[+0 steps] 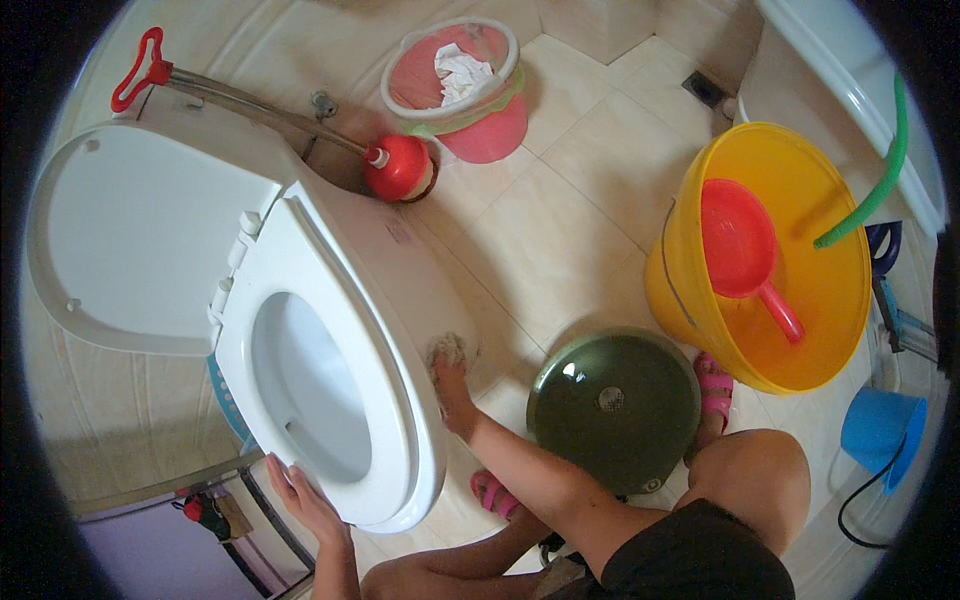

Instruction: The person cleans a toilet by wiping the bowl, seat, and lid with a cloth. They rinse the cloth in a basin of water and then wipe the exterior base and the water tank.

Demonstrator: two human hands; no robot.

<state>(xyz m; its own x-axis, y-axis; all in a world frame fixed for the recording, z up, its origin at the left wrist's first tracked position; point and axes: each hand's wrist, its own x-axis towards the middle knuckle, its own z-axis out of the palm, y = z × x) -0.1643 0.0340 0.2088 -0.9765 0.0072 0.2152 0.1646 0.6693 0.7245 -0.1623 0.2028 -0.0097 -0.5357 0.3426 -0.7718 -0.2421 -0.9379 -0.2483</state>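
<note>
A white toilet (pixel 429 480) stands before me at the left, its seat (pixel 390 420) down and its lid (pixel 142 247) raised. My left hand (pixel 311 506) rests against the near edge of the seat, fingers extended along the rim. Low on the toilet's outer side, my right hand (pixel 451 394) presses a greyish, fuzzy scrubbing wad (pixel 448 349) against the base. Part of that wad is hidden by my fingers. Inside the bowl (pixel 311 375) the surface looks white.
A dark green round basin (pixel 585 442) lies by my feet. Behind it a yellow bucket (pixel 675 300) holds a red dipper (pixel 739 232); a green hose (pixel 862 214) hangs over it. A red plunger (pixel 396 166) leans beside a pink bin (pixel 487 139). A blue container (pixel 874 427) is at right.
</note>
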